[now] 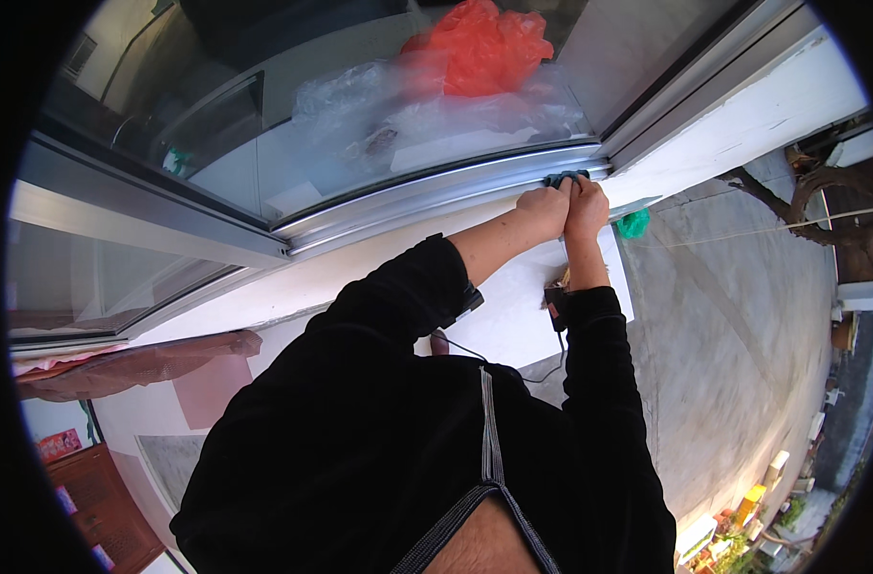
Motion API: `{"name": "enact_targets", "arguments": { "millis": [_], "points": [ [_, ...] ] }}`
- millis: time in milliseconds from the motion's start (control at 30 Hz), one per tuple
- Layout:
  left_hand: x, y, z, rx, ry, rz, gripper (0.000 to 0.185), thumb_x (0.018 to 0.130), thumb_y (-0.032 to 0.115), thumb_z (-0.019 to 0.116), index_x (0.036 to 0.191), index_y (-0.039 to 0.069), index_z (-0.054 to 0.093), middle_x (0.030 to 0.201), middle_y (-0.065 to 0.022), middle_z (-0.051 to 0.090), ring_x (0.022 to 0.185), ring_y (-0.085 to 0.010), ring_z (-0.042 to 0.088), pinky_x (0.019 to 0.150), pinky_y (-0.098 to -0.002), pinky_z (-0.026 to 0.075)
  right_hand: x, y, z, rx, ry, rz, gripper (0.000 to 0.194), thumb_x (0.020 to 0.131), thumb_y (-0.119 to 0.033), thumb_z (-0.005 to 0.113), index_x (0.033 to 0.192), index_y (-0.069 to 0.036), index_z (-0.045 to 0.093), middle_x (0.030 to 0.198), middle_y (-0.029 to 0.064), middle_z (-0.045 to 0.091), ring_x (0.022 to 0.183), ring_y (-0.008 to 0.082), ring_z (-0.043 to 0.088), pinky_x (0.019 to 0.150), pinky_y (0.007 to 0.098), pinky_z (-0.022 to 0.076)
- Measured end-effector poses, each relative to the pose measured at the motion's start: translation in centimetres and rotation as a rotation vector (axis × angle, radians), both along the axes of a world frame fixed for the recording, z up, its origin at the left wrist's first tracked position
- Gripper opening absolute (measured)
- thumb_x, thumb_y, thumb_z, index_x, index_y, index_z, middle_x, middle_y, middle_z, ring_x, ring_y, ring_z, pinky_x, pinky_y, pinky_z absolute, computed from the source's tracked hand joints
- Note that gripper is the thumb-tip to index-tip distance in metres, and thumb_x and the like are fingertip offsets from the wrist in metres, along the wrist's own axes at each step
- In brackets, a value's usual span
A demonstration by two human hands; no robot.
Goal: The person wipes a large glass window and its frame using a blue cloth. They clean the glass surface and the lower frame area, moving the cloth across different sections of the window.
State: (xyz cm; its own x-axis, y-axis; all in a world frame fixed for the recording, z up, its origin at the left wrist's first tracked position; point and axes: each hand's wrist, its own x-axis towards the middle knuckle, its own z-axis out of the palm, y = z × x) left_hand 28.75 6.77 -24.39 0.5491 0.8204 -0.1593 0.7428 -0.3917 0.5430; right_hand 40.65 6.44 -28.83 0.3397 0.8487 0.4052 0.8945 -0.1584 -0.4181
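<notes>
Both hands are together at the right end of an aluminium window sill track (408, 204). My left hand (545, 209) and my right hand (587, 204) are side by side, gripping a dark cloth (567, 176) pressed against the track. Most of the cloth is hidden behind the fingers. Just beyond it stands the window glass (322, 172), meeting the upright frame (684, 82) on the right. Behind the glass lie a crumpled red plastic bag (490, 50) and clear plastic sheeting (436, 107).
Below the hands lies a white surface (515, 326), with a cable (560, 351) hanging near my right sleeve. A green plastic bag (633, 224) is on the concrete ground (730, 308). A tree branch (795, 201) reaches in from the right, and a brown cover (157, 364) hangs at the left.
</notes>
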Motion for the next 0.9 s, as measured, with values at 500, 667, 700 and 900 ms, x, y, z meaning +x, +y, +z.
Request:
{"name": "enact_targets", "arguments": {
  "millis": [500, 667, 700, 900],
  "points": [
    [-21.8, -9.2, 0.3, 0.004, 0.239, 0.125, 0.081, 0.077, 0.004, 0.058, 0.151, 0.002, 0.024, 0.083, -0.0239, 0.068, 0.074, -0.0398, 0.067, 0.067, -0.0474, 0.053, -19.8, -6.6, 0.6, -0.066, 0.067, 0.464, 0.013, 0.085, -0.015, 0.061, 0.086, -0.003, 0.066, 0.083, 0.0162, 0.067, 0.071, 0.0365, 0.066, 0.063, 0.0439, 0.0543],
    [-26.9, -11.8, 0.5, -0.013, 0.272, 0.217, 0.081, 0.078, 0.006, 0.058, 0.151, 0.002, 0.023, 0.080, -0.0236, 0.068, 0.073, -0.0396, 0.067, 0.067, -0.0485, 0.053, -24.9, -7.7, 0.7, -0.101, 0.061, 0.617, 0.012, 0.084, -0.015, 0.062, 0.080, -0.003, 0.062, 0.078, 0.0168, 0.065, 0.067, 0.0365, 0.065, 0.060, 0.0446, 0.0537],
    [-27.9, -12.3, 0.5, -0.010, 0.272, 0.238, 0.080, 0.078, 0.006, 0.058, 0.150, 0.002, 0.023, 0.080, -0.0235, 0.068, 0.072, -0.0396, 0.067, 0.067, -0.0486, 0.053, -25.8, -7.9, 0.7, -0.101, 0.055, 0.649, 0.012, 0.084, -0.014, 0.061, 0.079, -0.003, 0.061, 0.078, 0.0168, 0.065, 0.067, 0.0364, 0.065, 0.060, 0.0447, 0.0537],
    [-32.8, -15.2, 0.2, 0.005, 0.278, 0.378, 0.080, 0.078, 0.008, 0.059, 0.149, 0.001, 0.024, 0.079, -0.0222, 0.068, 0.072, -0.0384, 0.067, 0.066, -0.0476, 0.053, -31.4, -8.8, 0.5, -0.089, 0.014, 0.836, 0.013, 0.084, -0.013, 0.060, 0.077, -0.002, 0.060, 0.077, 0.0173, 0.065, 0.067, 0.0356, 0.066, 0.059, 0.0440, 0.0544]
  ]
}}
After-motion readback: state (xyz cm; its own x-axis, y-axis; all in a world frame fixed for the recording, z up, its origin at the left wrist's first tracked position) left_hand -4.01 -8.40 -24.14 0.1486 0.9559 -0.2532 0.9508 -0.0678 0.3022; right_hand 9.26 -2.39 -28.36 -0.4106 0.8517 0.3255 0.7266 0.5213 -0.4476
